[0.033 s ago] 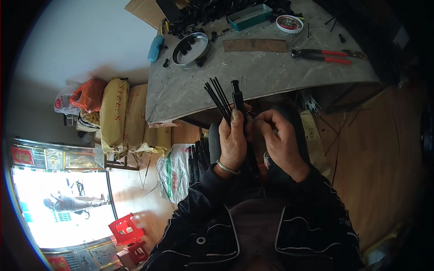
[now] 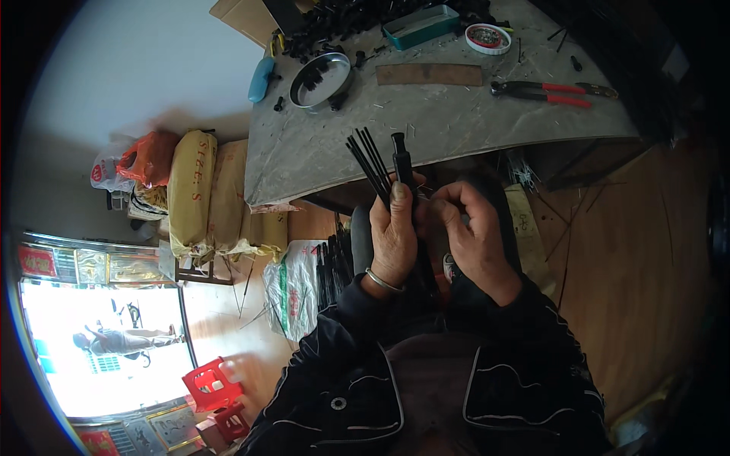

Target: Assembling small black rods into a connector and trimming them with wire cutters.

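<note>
My left hand (image 2: 394, 237) is closed around several thin black rods (image 2: 368, 161) and a thicker black tube-shaped piece (image 2: 401, 156) with a stepped end. The thumb presses over them, and their upper ends stick up past the fingers toward the table edge. Beside it, my right hand (image 2: 482, 237) has its thumb and index finger pinched together close to the black piece. Whatever lies between those fingertips is too small to make out. Both hands are above my lap, just in front of the table (image 2: 441, 125).
On the table are a round metal dish (image 2: 321, 82), a wooden strip (image 2: 429, 74), red-handled pincers (image 2: 544, 93), a green tray (image 2: 422, 29) and a white-rimmed lid of small pieces (image 2: 487, 39). More black rods (image 2: 331, 262) stand left of my knees. Yellow sacks (image 2: 192, 194) lean at the wall.
My left hand, with the rods and the black piece, has shifted very slightly to the right. My right hand keeps its pinch almost in the same place.
</note>
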`<act>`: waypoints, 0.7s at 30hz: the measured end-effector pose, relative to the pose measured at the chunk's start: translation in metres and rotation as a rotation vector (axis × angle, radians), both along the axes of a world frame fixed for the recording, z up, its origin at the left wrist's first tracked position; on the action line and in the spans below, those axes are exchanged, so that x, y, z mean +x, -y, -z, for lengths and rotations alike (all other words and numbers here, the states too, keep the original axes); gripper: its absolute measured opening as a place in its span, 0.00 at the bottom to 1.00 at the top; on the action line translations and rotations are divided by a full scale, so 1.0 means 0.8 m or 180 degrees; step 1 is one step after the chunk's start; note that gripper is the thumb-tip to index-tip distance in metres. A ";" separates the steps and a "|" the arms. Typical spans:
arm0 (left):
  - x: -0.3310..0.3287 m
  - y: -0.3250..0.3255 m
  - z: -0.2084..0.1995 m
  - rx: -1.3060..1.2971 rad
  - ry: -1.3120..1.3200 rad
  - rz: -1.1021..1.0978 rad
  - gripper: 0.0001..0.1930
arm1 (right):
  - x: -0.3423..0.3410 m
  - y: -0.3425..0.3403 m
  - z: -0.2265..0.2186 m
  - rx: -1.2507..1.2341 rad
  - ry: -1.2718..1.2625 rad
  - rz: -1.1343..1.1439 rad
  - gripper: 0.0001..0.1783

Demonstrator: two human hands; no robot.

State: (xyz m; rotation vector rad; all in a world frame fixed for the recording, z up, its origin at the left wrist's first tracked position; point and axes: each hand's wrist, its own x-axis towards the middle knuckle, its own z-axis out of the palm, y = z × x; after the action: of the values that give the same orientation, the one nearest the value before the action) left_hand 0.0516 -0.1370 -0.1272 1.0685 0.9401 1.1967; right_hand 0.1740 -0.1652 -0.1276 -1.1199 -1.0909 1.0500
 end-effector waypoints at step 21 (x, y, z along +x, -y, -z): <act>-0.008 0.000 0.009 0.0263 0.0047 0.0627 0.24 | 0.236 -0.121 -0.012 0.1306 0.4106 0.1902 0.08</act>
State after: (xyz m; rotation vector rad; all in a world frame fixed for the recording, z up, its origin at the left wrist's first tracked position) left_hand 0.0452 -0.1371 -0.1347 1.1880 0.7601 1.0862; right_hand 0.3625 -0.0680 -0.1177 -1.6341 -1.6537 -0.5060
